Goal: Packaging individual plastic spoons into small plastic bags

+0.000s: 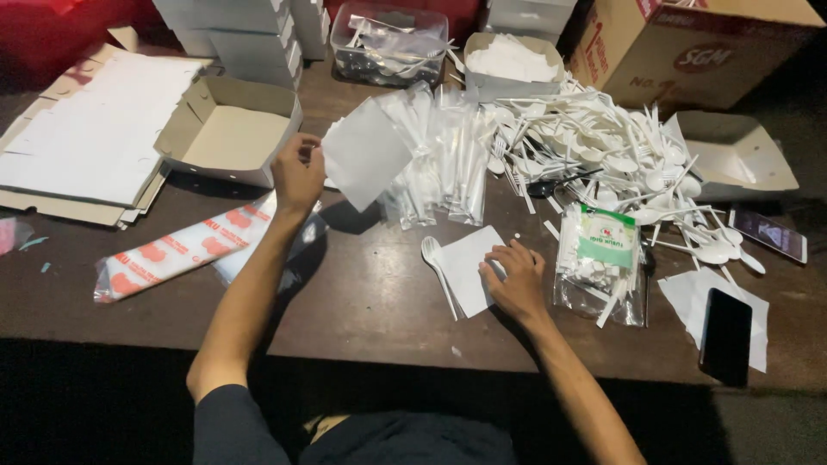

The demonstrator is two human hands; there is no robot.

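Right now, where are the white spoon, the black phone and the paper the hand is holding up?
white spoon [432,255]: head view, on its bowl.
black phone [725,334]: head view, middle of its screen.
white paper [366,153]: head view, its centre, held by left hand [297,172].

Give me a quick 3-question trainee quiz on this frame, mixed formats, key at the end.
1. True or false: the left hand holds a white napkin lifted off the table.
2. Multiple choice: what lies just left of the folded napkin under the right hand?
A. a black phone
B. a white plastic spoon
C. a cardboard box
3. Fill in: the loose heap of white plastic cutlery lies to the ____ of the clear sleeved packs.

Key: 1 true; 2 B; 3 right.
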